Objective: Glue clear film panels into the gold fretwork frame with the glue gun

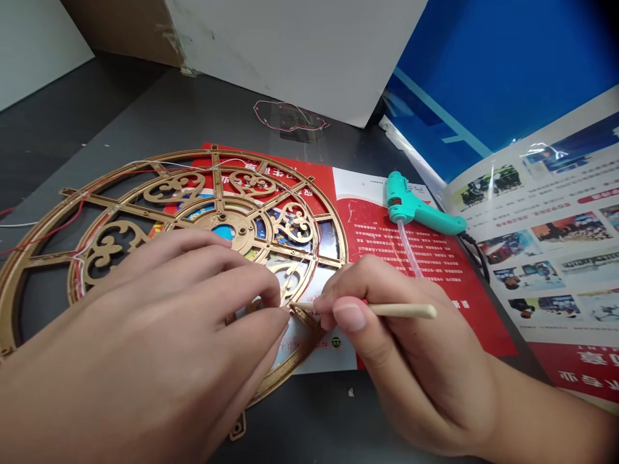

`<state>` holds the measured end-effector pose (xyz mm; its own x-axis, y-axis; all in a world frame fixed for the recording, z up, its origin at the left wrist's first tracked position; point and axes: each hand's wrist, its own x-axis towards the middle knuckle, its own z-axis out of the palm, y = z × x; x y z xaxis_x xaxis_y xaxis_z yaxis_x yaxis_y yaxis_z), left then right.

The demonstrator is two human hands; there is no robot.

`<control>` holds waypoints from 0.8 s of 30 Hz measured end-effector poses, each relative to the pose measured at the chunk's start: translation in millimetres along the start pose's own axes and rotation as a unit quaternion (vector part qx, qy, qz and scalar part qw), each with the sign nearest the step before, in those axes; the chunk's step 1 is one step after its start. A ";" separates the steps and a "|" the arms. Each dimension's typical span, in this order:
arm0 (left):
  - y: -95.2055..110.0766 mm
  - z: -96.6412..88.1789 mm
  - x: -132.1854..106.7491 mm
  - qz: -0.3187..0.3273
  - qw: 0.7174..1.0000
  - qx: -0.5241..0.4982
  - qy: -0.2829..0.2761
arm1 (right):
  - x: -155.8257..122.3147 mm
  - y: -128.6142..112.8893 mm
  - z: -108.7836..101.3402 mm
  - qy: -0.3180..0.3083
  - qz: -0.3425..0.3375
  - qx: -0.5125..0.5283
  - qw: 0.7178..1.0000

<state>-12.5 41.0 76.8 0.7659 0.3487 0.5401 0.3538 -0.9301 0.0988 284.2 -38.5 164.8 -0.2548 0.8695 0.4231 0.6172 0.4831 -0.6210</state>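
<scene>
Your left hand (159, 309) and right hand (401, 348) filled the foreground. The right hand was closed on a wooden stick (401, 310), thumb and fingers wrapped firmly around it, its tip reaching the lower inner edge of a gold wheel-shaped frame (216, 183). Your left fingers curled down on that same edge beside the tip, nearly closed; whether they pinched the frame, you could not tell from this view. That hand covered the frame's lower part and blocked the view there.

The frame lay flat on a red leaflet (387, 270), its left side overhanging onto a dark tabletop (120, 109). Thin red wires (48, 232) and white wires ran across its spokes and off the left side. Right of your hands, a teal glue gun (411, 205) lay on the leaflet with a clear glue stick (409, 248) in its end and a black cord (476, 248) behind it. Farther right lay a glossy brochure (541, 219), with a blue panel (483, 84) beyond. A white board (290, 51) stood at the far edge, a clear plastic piece (290, 116) with a pink outline before it.
</scene>
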 end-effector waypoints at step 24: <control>-11.0 11.2 8.1 0.004 1.000 0.004 -0.012 | 16.6 11.6 13.3 0.004 0.061 0.172 0.983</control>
<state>-4.1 55.4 70.7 0.7810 0.3446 0.5209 0.3522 -0.9318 0.0883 277.2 -17.0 155.8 -0.1887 0.9229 0.3356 0.3536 0.3827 -0.8535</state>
